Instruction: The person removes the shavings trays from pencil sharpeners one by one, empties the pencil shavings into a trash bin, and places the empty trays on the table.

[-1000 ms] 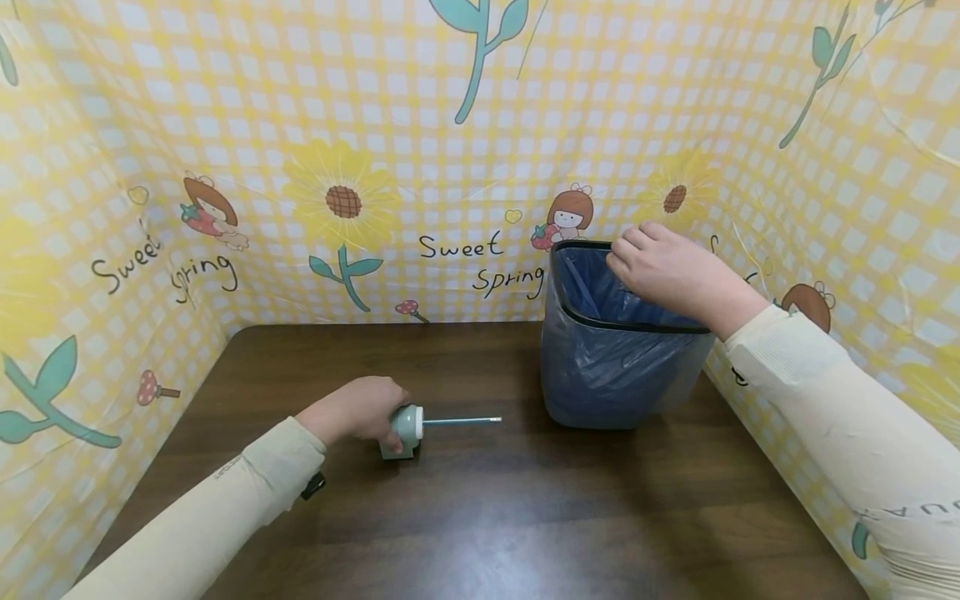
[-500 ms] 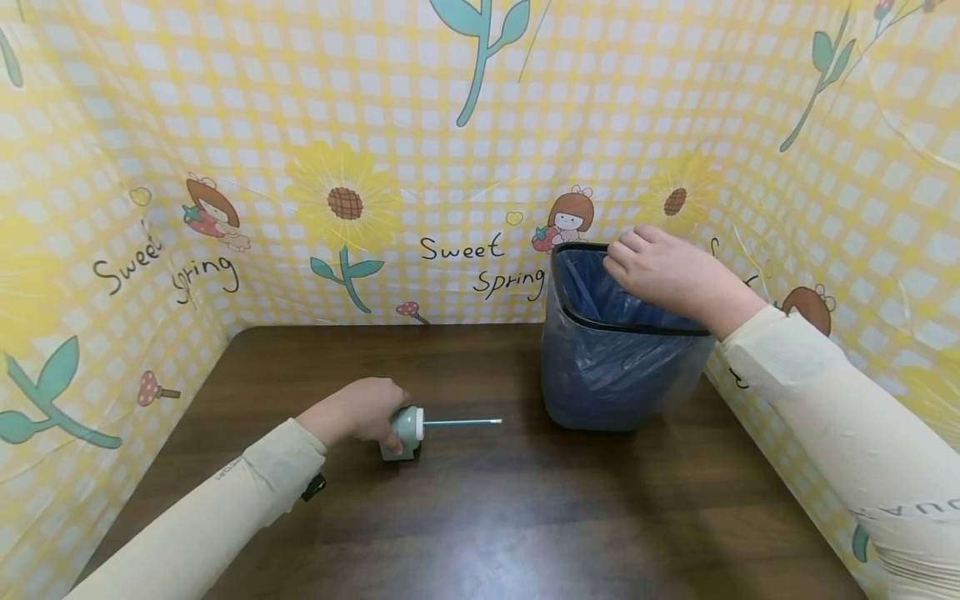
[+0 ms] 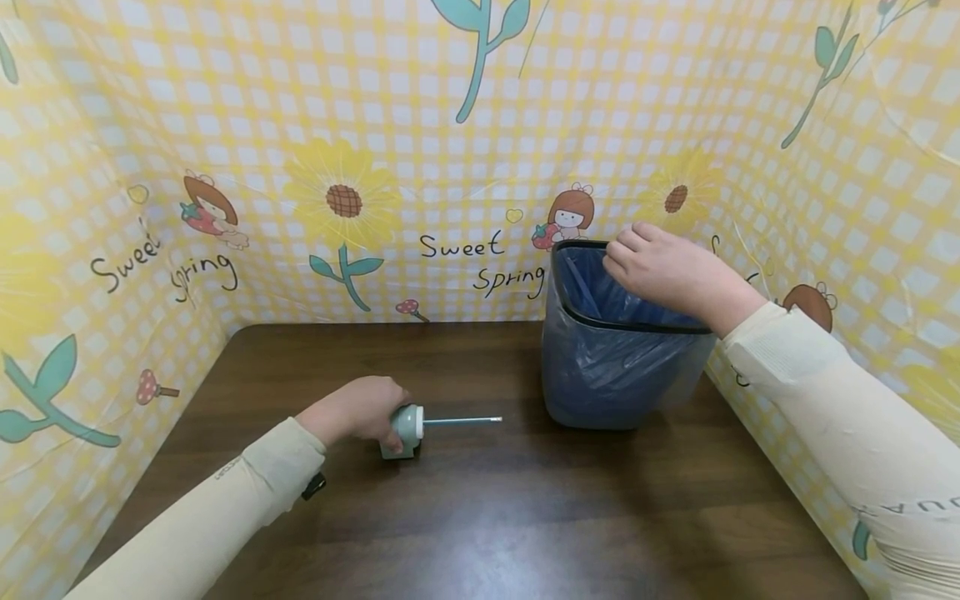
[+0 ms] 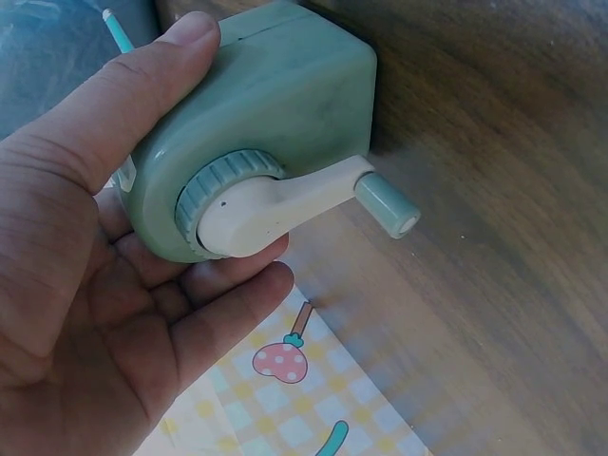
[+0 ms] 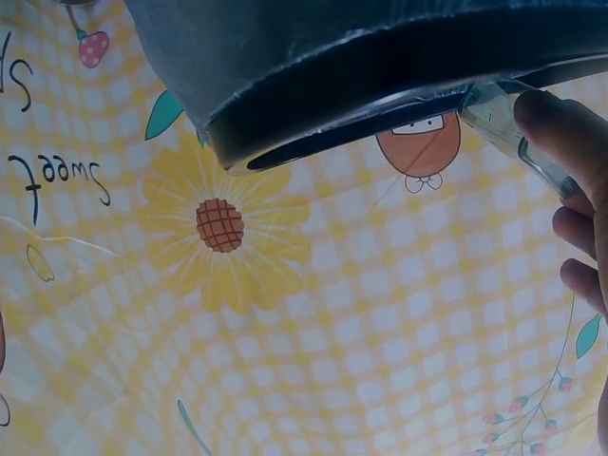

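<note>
My left hand (image 3: 358, 410) grips a green crank pencil sharpener (image 3: 407, 427) on the table, thumb on one side and fingers on the other. A blue pencil (image 3: 461, 421) sticks out of its front, pointing right. In the left wrist view the white crank (image 4: 304, 199) and its green knob face the camera. My right hand (image 3: 667, 271) is over the mouth of the bin (image 3: 607, 375). Its thumb and fingers pinch a small clear plastic container (image 5: 508, 133), right at the bin's rim in the right wrist view; in the head view the hand hides it.
A blue plastic bag (image 3: 581, 279) lines the bin, held under a black rim. The bin stands at the back right of the dark wooden table (image 3: 480, 517). Yellow checked cloth (image 3: 420, 167) walls the back and both sides.
</note>
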A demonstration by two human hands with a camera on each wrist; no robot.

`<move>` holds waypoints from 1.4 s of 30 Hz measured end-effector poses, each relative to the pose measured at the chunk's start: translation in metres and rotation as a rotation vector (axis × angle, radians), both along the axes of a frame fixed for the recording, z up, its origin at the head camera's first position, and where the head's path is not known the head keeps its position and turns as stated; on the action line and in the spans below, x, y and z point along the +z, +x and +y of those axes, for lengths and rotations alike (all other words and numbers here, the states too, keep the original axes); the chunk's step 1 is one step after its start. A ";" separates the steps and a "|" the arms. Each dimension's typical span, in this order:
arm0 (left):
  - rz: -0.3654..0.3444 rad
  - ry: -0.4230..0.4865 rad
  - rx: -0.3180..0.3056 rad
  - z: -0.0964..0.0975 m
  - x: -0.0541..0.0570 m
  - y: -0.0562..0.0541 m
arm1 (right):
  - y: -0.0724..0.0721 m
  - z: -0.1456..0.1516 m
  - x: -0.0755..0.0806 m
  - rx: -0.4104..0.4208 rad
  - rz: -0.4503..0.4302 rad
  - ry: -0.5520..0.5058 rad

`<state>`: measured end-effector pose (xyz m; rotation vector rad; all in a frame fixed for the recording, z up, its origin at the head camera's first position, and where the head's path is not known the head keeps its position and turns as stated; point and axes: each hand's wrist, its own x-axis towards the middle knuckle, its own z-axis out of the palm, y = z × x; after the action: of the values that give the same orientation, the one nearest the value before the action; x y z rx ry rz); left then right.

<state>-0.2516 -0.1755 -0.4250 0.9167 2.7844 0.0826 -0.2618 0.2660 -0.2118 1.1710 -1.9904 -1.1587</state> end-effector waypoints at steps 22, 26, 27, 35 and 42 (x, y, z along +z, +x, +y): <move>-0.002 -0.002 -0.002 0.001 0.003 0.002 | -0.001 0.005 -0.004 0.063 0.023 0.029; -0.006 0.000 0.002 0.001 0.003 0.002 | -0.001 0.006 -0.005 0.053 0.020 0.053; -0.008 0.001 0.002 0.001 0.003 0.002 | -0.001 0.006 -0.005 0.050 0.018 0.059; 0.004 0.000 -0.014 0.001 0.003 0.002 | -0.002 0.007 -0.003 0.040 0.009 0.036; 0.010 -0.016 -0.023 0.001 0.003 0.001 | -0.001 0.009 -0.004 0.042 -0.007 0.031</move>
<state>-0.2506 -0.1743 -0.4224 0.9474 2.7792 0.0521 -0.2626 0.2746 -0.2155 1.2279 -1.9500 -1.1701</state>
